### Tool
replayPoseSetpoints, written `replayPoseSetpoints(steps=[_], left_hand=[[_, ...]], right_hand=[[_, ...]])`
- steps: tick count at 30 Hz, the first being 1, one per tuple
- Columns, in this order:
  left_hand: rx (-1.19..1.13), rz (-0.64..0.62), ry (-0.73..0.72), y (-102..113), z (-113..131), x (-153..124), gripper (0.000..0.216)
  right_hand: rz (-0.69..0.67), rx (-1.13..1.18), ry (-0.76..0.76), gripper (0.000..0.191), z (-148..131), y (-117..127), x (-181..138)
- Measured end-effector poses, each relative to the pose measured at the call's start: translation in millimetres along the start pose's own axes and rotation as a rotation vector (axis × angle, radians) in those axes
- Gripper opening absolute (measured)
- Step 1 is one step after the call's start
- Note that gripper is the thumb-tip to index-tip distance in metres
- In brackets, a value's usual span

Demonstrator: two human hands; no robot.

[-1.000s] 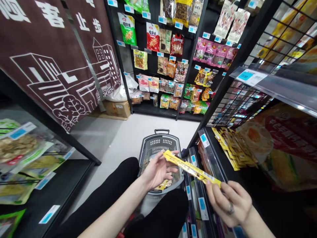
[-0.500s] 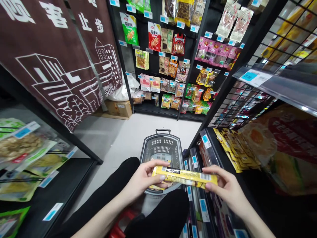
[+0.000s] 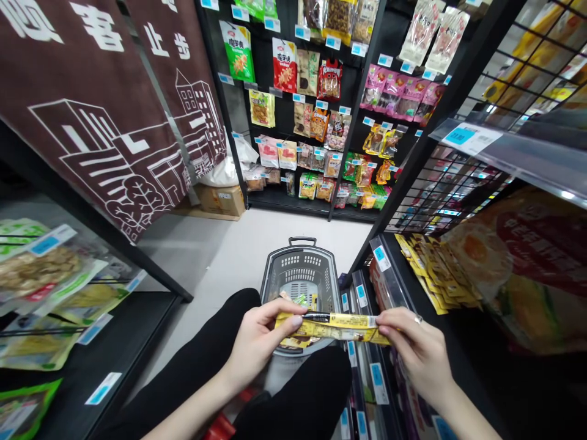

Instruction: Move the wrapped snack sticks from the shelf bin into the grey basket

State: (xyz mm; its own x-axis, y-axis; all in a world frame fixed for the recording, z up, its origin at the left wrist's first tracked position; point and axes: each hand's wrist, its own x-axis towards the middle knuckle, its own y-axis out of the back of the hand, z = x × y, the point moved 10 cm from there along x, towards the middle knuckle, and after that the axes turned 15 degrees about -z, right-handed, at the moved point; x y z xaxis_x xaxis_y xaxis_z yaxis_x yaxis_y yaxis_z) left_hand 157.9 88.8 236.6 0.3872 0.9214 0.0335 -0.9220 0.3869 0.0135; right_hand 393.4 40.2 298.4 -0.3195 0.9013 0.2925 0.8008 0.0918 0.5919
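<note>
snack aisle, floor level: one packet held over a basket

floor (image 3: 220,256): pale, smooth, running between black shelving to a back wall rack (image 3: 321,110) hung with snack bags and blue price tags. brown curtain (image 3: 92,104) with white building drawings and characters, upper left. cardboard box (image 3: 220,198) and a white sack at the curtain's foot.

yellow packet (image 3: 334,327): long, flat, held level, just above the near rim of the grey basket (image 3: 300,269). left hand (image 3: 257,342) closed on its left end, thumb on top. right hand (image 3: 419,351) pinching its right end, ring on one finger.

basket: on the floor ahead of black-clad knees, a few small packets inside. right shelf (image 3: 413,293): stack of matching yellow packets (image 3: 435,269), just beyond the right hand. left shelf (image 3: 114,342): bagged goods.
</note>
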Motion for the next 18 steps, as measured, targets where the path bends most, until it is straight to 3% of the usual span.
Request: replayPoseSetpoints(steps=[3,5,8,11,14,18], left_hand=[[0.029,-0.063,0.0,-6,4,2,0.022],[0.139,-0.211,0.04,-22,5,5,0.023],[0.365,-0.532,0.176,-56,-4,0,0.024],[0.414,-0.72,0.201,-85,-7,-10,0.026],[0.275,-0.778,0.17,-106,-8,-14,0.025],[0.168,-0.68,0.23,-110,-23,-9,0.026]], right_hand=[[0.027,0.137,-0.184,0.014,19,0,-3],[-0.016,0.205,-0.245,0.016,24,-5,-3],[-0.206,0.278,-0.308,0.012,24,-26,-1],[-0.396,0.334,-0.337,0.008,19,-48,-3],[-0.474,0.386,-0.321,0.011,14,-59,-3],[-0.39,0.531,-0.406,0.025,26,-56,-3]])
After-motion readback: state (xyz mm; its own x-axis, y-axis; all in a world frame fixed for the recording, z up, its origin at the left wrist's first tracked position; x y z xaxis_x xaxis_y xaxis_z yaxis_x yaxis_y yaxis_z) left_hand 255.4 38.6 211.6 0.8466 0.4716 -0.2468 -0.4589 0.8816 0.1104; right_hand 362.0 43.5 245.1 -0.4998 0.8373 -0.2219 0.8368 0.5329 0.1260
